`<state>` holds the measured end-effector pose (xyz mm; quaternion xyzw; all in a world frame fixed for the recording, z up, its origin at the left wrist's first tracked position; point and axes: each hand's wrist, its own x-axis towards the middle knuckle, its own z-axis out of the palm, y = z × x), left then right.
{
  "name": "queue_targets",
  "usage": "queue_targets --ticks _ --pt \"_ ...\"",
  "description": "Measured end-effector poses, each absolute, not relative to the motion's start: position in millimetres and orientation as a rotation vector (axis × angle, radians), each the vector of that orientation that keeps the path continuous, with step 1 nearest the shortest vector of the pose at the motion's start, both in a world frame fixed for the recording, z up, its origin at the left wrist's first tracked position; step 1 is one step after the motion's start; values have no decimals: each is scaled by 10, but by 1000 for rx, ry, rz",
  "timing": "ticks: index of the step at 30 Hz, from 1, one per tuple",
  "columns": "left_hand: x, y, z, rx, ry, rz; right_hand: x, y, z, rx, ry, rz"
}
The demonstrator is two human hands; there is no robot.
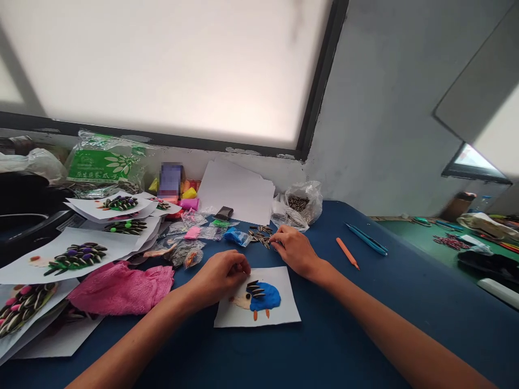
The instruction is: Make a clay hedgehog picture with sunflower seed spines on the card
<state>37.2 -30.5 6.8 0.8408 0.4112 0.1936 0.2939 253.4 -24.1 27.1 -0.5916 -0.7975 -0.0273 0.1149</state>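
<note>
A sheet of white paper (284, 317) lies in front of me, with a hedgehog of blue clay (271, 297) on it. The figure has a pale face, a dark eye, two orange legs and several sunflower seeds (255, 290) stuck in its back. My left hand (221, 274) rests at the sheet's upper left, fingers curled together; whatever they hold is hidden. Beyond the sheet, my right hand (295, 249) pinches at the edge of a small pile of striped sunflower seeds (259, 233), a seed at its fingertips.
Finished seed pictures (133, 240) are stacked at left beside a pink cloth (124, 289). Small clay packets, including a blue one (236, 236), lie behind my left hand. A bag of seeds (299, 202) stands by the wall. An orange pen (347, 253) and blue tweezers (366, 239) lie right.
</note>
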Motion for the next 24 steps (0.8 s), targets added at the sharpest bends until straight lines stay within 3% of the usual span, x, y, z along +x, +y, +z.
queue_targets --ticks 13,24 --pt "388 -321 83 2245 1122 531 2303 30 247 -1714 -2346 0" --pt "387 -306 79 2243 1117 512 2591 -380 346 -1622 -2177 244"
